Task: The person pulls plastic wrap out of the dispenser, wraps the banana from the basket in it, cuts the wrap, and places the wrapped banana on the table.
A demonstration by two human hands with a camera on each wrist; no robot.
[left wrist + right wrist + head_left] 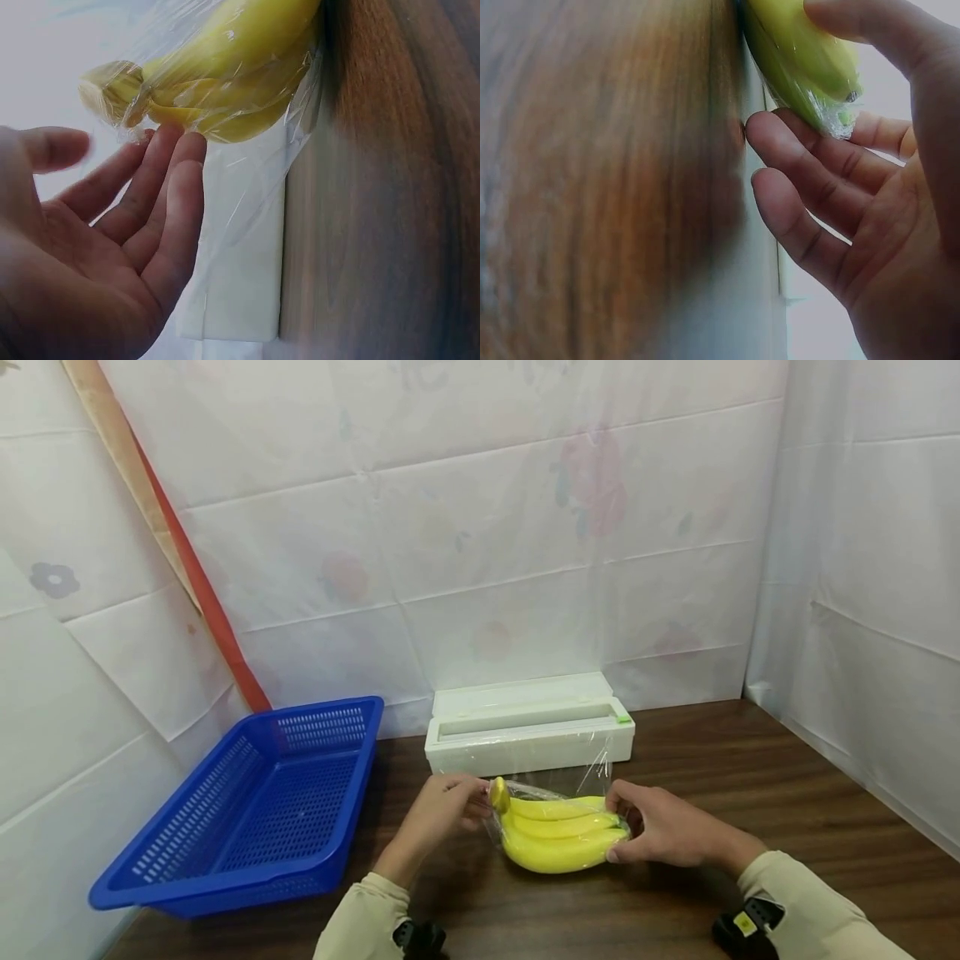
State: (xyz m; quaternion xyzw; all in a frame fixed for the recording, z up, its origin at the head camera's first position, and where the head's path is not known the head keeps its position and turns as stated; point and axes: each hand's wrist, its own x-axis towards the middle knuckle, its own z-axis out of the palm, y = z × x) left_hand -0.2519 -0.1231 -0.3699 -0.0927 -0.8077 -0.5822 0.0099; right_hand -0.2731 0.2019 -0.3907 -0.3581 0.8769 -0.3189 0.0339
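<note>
A bunch of yellow bananas (558, 852), loosely covered in clear plastic wrap (300, 112), lies on the table between the two hands. My left hand (448, 806) is at the stem end; in the left wrist view its fingertips touch the wrap just under the stem, with the thumb held apart. At the tip end my right hand (671, 827) holds the bananas, thumb on the near side and fingers round the far side. Behind them stands a white wrap dispenser box (532, 752) with its lid raised. From it the clear film stretches down to the bananas.
On the left sits a blue perforated plastic basket (300, 860). The brown wood-grain table (750, 760) ends at a white patterned cloth (487, 527) hung at the back and sides. A red and tan strip (217, 618) slants down the cloth behind the basket.
</note>
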